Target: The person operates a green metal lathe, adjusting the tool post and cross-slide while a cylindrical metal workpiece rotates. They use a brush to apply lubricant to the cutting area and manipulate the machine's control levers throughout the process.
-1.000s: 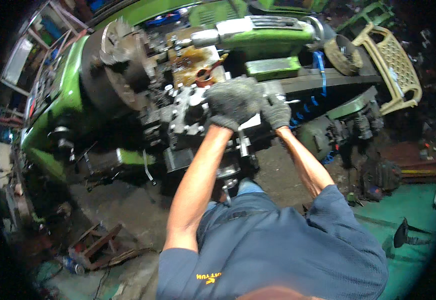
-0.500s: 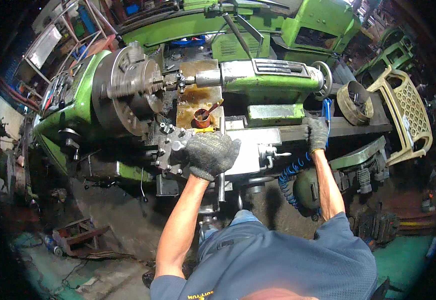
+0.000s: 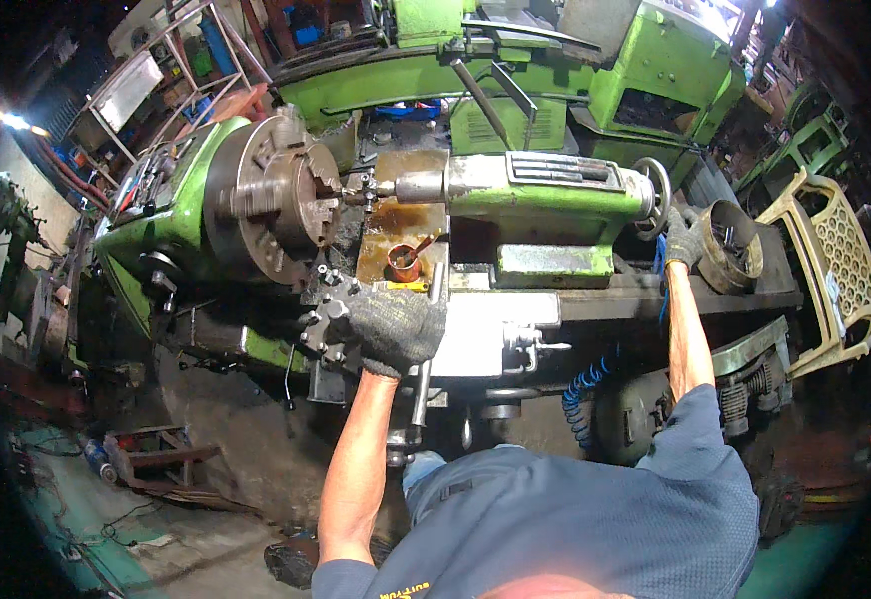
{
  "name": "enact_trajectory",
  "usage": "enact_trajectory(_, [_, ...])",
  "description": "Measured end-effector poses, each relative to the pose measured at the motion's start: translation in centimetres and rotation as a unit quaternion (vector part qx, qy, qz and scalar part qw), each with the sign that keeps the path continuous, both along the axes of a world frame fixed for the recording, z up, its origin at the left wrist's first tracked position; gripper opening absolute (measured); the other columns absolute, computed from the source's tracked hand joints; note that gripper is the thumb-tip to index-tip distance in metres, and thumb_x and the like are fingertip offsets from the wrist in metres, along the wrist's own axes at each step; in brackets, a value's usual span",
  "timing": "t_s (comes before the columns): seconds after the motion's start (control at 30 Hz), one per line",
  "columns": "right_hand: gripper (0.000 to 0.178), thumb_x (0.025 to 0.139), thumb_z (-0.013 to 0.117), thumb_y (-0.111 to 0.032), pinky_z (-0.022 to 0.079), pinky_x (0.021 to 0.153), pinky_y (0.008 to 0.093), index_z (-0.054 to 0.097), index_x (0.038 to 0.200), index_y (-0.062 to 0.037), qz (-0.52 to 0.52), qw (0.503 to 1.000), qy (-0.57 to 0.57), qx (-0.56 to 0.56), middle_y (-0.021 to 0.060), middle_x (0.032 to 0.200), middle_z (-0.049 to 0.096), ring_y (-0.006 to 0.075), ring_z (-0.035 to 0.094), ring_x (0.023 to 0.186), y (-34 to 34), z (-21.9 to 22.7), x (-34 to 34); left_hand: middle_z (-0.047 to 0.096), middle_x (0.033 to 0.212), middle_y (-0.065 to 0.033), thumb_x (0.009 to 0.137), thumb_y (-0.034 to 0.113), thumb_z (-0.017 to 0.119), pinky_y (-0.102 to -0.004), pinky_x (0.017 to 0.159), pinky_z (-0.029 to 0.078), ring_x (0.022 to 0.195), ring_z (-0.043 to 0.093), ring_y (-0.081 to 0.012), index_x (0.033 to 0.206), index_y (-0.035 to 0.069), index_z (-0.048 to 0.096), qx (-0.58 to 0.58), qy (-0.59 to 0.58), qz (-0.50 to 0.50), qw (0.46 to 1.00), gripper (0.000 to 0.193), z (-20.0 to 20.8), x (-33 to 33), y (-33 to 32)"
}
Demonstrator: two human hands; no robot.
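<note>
Our gloved left hand (image 3: 394, 324) rests closed over the tool post (image 3: 341, 314) just right of the round chuck (image 3: 271, 200); our right hand (image 3: 682, 240) grips the far handwheel (image 3: 655, 195), well apart.

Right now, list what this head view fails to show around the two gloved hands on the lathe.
- Left hand: the glove covers whatever it grips on the carriage.
- Right hand: small near the tailstock handwheel; contact unclear.
- Round container: contents too dark.
- Floor under the lathe: in shadow.

No packages, labels, signs or screens show (only machinery).
</note>
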State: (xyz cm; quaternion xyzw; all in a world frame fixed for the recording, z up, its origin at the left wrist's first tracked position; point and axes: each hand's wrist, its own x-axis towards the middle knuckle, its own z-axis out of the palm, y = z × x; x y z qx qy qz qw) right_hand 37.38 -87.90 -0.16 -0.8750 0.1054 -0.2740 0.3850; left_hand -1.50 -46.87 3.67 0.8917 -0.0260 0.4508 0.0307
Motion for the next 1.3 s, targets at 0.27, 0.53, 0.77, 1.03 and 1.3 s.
enact_trajectory(0.27, [0.068,0.080,0.072,-0.056,0.048,0.098,0.0413,0.063,0.130,-0.0115,0.052,0.995,0.070,-0.052,0.0165,0.123,0.069,0.0329,0.065,0.116,1.6,2.0,5.9,0.063,0.070,-0.0069,0.073,0.034,0.072,-0.0478,0.060,0.050,0.067,0.064,-0.0315,0.076,0.018,0.069,-0.052,0.022,-0.007,0.998,0.016,-1.6,-0.7,0.4])
enact_trajectory(0.53, [0.056,0.083,0.067,-0.057,0.050,0.091,0.0477,0.073,0.111,-0.0097,0.078,0.980,0.111,-0.145,0.0218,0.111,0.071,0.0398,0.066,0.108,2.1,1.3,10.2,0.060,0.071,-0.0065,0.078,0.038,0.069,-0.0489,0.058,0.047,0.066,0.062,-0.0319,0.074,0.018,0.063,0.022,0.022,0.060,0.998,0.021,-1.6,-0.6,0.0])
enact_trajectory(0.77, [0.063,0.082,0.061,-0.062,0.050,0.090,0.0483,0.073,0.113,-0.0085,0.094,0.977,0.124,-0.147,0.0239,0.113,0.070,0.0416,0.065,0.110,2.8,1.0,10.4,0.057,0.068,-0.0060,0.077,0.036,0.069,-0.0490,0.056,0.047,0.062,0.060,-0.0315,0.072,0.017,0.061,0.028,0.024,0.057,0.998,0.020,-1.6,-0.4,0.2])
enact_trajectory(1.03, [0.066,0.082,0.061,-0.063,0.049,0.095,0.0479,0.072,0.117,-0.0084,0.083,0.969,0.154,-0.177,0.0221,0.118,0.070,0.0384,0.066,0.113,1.6,1.2,11.3,0.052,0.063,-0.0057,0.078,0.034,0.070,-0.0479,0.054,0.043,0.059,0.056,-0.0303,0.067,0.016,0.057,0.019,0.009,0.031,0.999,0.024,-0.1,-0.2,-0.3])
enact_trajectory(1.3, [0.077,0.083,0.053,-0.069,0.046,0.100,0.0502,0.069,0.123,-0.0058,0.040,0.963,0.191,-0.188,0.0269,0.126,0.064,0.0423,0.059,0.122,1.9,2.2,9.2,0.057,0.068,-0.0061,0.080,0.033,0.070,-0.0467,0.058,0.046,0.064,0.059,-0.0290,0.070,0.015,0.059,0.037,0.107,0.087,0.990,0.023,-0.1,0.2,-1.0])
